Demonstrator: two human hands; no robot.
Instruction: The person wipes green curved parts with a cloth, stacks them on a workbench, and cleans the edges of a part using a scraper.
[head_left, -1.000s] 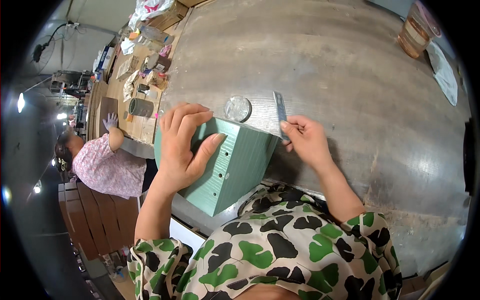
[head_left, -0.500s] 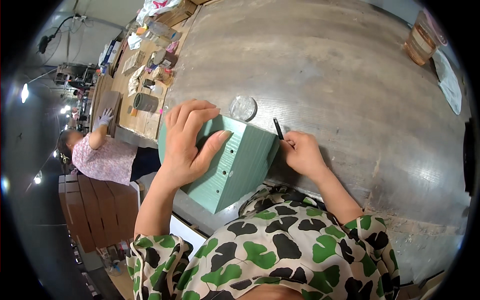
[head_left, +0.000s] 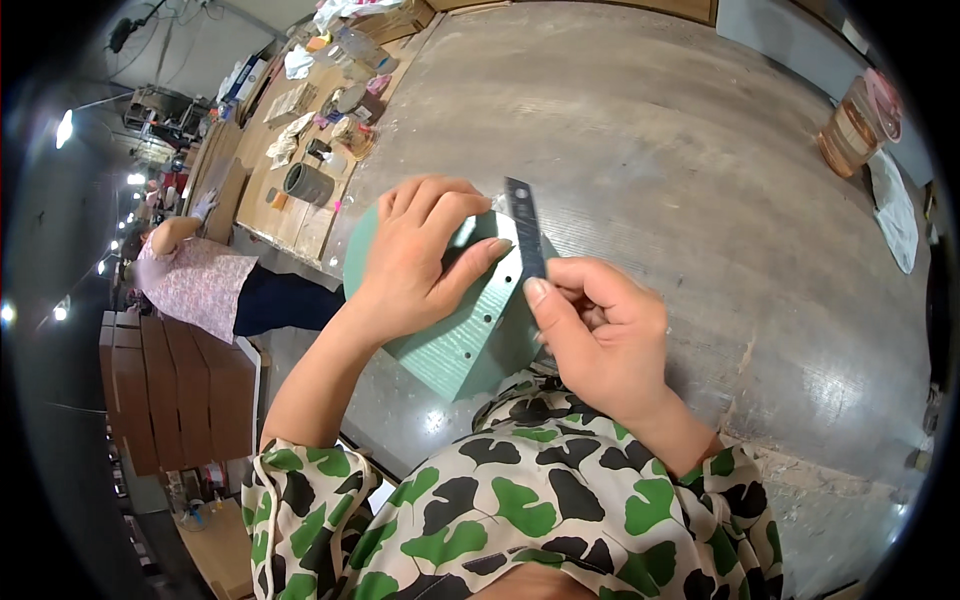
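Note:
My left hand (head_left: 420,250) grips a pale green, wood-grained box (head_left: 440,345) at its upper part, fingers over the top and thumb on the near side. A row of small dark holes runs down a narrow edge face of the box. Between thumb and fingers of my right hand (head_left: 610,335) is a dark, flat blade (head_left: 524,222) with a small hole at its far end. It stands up beside the top corner of the box; whether it touches there I cannot tell.
Jars, bottles and rags crowd a wooden bench at the left, with a dark grey cup (head_left: 309,184) nearest. A co-worker (head_left: 205,275) stands there. Far right on the worktable (head_left: 680,130) are a plastic container of amber liquid (head_left: 850,130) and a white bag (head_left: 895,212).
My right hand has risen to the box's edge, and the blade now shows its broad face. The box has shifted slightly right and tilted. The clear round disc is now mostly hidden.

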